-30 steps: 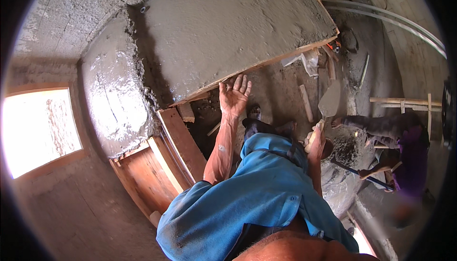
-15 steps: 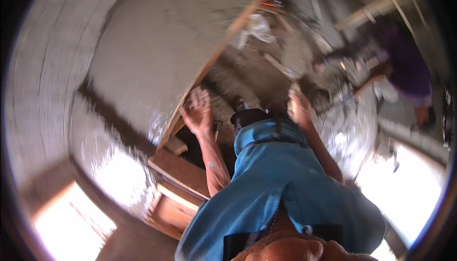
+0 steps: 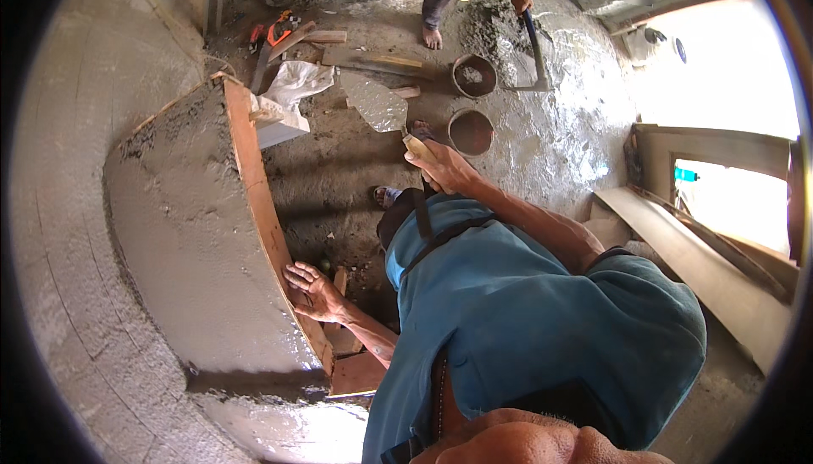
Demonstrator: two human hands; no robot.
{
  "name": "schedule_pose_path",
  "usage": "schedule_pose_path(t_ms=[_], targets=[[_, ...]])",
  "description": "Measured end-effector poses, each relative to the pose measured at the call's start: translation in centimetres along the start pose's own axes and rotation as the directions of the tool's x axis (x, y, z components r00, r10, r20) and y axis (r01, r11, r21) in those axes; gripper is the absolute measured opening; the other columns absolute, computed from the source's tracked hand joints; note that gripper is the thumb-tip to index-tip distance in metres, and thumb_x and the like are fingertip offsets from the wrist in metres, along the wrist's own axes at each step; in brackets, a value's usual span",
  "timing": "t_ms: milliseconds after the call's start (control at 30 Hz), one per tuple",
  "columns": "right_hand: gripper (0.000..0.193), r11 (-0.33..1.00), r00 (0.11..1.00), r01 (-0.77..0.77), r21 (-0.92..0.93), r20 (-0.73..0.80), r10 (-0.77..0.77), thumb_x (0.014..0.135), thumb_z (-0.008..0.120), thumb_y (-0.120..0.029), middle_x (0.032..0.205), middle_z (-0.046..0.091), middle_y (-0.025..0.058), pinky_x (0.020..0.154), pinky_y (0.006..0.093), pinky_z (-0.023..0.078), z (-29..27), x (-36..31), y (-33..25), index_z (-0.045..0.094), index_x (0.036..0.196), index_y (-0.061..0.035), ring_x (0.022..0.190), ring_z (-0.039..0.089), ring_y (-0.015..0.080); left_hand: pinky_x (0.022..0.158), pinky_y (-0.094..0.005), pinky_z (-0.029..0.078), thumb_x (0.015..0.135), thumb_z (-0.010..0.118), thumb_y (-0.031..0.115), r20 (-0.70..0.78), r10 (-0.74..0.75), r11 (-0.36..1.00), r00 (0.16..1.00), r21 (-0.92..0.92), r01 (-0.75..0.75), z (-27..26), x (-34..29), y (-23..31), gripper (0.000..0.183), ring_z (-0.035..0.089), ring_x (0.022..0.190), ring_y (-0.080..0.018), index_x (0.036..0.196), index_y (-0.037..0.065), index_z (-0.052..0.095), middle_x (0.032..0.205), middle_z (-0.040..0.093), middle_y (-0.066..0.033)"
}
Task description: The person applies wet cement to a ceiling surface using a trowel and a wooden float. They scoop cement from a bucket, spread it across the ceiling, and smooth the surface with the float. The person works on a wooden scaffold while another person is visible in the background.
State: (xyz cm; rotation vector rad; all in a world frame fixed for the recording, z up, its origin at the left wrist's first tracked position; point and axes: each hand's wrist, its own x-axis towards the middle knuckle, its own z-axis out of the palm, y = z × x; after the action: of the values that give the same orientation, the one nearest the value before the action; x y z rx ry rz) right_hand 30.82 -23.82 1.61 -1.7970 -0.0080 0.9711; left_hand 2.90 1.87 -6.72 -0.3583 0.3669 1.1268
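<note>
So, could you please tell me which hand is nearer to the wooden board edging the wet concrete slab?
The left hand: its fingers are at the wooden board, apparently touching it. The right hand is farther off, to the board's right, gripping the trowel's handle.

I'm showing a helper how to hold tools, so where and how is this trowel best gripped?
Probably by its pale handle, coming from your own side, as your right hand holds it. The handle is narrow and its end points back toward you, so fingers can wrap round it; the broad, flat blade spreads away, ahead and leftward, and looks harder to close a hand on.
</note>
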Motion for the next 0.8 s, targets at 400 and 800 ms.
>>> schedule_pose_path(t_ms=[400, 800], targets=[[0.057, 0.995, 0.997, -0.019, 0.094, -0.074, 0.026, 0.098, 0.061, -0.056, 0.067, 0.055, 0.0018, 0.045, 0.0302, 0.042, -2.4, 0.7, 1.0, 0.056, 0.106, -0.0006, 0.05, 0.053, 0.0116, 0.121, -0.0581, 0.025, 0.097, 0.054, 0.058, -0.09, -0.009, 0.997, 0.996, -0.077, 0.002, 1.1, 0.2, -1.1, 0.082, 0.032, 0.149, -0.0327, 0.156, 0.005, 0.034, 0.163, 0.035, -0.0129], [0.061, 0.999, 0.999, 0.003, 0.054, -0.048, -0.001, 0.097, 0.06, -0.059, 0.066, 0.056, 0.0025, 0.043, 0.0304, 0.041, -2.6, 1.1, 2.5, 0.057, 0.112, 0.0006, 0.049, 0.055, 0.0123, 0.121, -0.0581, 0.025, 0.097, 0.052, 0.06, -0.096, -0.027, 0.997, 0.995, -0.076, 0.019, 0.4, 0.6, -0.3, 0.083, 0.031, 0.15, -0.0324, 0.157, 0.005, 0.034, 0.163, 0.034, -0.0126]])
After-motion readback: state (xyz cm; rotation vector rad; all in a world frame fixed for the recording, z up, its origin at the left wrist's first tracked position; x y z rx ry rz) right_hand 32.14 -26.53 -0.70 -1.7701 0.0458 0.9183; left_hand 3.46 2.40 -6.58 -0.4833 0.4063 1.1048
